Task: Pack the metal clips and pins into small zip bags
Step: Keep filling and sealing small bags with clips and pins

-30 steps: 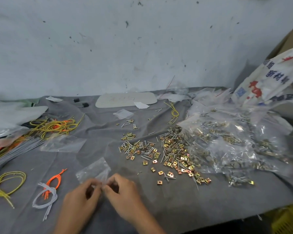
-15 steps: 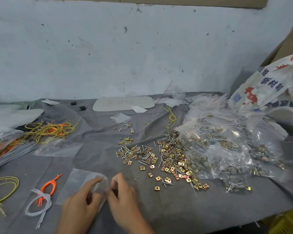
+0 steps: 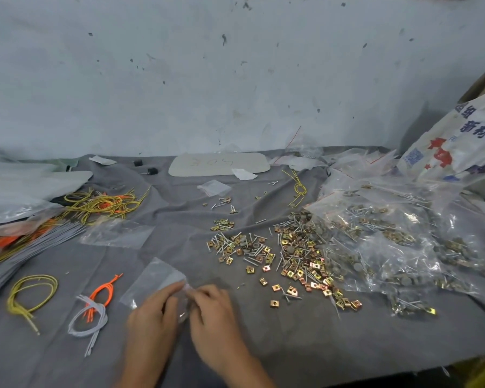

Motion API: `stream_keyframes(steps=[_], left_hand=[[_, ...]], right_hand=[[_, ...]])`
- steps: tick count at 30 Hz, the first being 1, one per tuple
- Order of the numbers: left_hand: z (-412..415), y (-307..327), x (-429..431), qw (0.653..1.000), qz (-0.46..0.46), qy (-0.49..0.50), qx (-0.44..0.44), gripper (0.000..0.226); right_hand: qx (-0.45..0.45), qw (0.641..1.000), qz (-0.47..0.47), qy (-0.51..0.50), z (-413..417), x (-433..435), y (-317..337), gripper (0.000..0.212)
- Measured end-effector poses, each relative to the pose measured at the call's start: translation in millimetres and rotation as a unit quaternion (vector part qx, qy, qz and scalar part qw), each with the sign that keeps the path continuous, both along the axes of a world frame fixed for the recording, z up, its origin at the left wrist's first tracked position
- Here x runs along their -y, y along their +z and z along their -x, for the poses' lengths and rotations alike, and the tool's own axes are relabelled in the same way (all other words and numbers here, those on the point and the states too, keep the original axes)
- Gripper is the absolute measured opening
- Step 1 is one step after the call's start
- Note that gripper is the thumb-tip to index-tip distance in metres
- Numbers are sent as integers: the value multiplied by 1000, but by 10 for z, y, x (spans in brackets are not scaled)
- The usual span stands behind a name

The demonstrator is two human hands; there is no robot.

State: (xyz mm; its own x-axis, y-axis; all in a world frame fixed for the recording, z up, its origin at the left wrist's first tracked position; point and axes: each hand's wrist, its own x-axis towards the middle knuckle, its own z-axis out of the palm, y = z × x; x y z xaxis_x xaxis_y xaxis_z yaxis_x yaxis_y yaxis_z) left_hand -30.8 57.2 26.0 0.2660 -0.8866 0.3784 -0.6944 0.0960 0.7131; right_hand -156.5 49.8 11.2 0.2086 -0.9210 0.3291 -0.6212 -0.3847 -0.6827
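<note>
At the tabletop's front edge, the zip bag (image 3: 157,278) is pinched by the left hand (image 3: 151,312) and right hand (image 3: 213,309); thin film may slip, leaving it unopened.

Brass-gold clips (image 3: 291,264), silver pins (image 3: 256,249), grey cloth (image 3: 333,340), orange cords (image 3: 102,294).

Grey-clothed table (image 3: 263,348): loose clips and pins (image 3: 287,256) centre, filled zip bags (image 3: 389,242) right, coloured cords (image 3: 101,204) left, empty zip bag (image 3: 157,278) front.
</note>
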Motion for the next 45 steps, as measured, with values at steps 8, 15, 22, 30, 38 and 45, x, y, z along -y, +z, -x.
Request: stream_keyframes(steps=[8,15,22,30,38,45], left_hand=[[-10,73,-41,999,32,-42,-15,23],[-31,-18,87,998,20,-62,24,25],[-36,-78,219,993,-30,-64,-91,24],[-50,-130,219,990,-13,-68,-120,28],[-59,-131,212,991,-15,-68,-110,24],[-53,-98,191,993,-18,-65,-97,21]], right_hand=[[-59,997,18,-49,-52,-12,-36,39],[65,996,-1,-53,263,111,153,28],[-164,974,-55,-145,1210,998,440,20],[-293,948,-103,-63,1281,1252,498,21],[-291,947,-129,-37,1194,1145,525,18],[-299,946,-127,-18,1154,1056,540,32]])
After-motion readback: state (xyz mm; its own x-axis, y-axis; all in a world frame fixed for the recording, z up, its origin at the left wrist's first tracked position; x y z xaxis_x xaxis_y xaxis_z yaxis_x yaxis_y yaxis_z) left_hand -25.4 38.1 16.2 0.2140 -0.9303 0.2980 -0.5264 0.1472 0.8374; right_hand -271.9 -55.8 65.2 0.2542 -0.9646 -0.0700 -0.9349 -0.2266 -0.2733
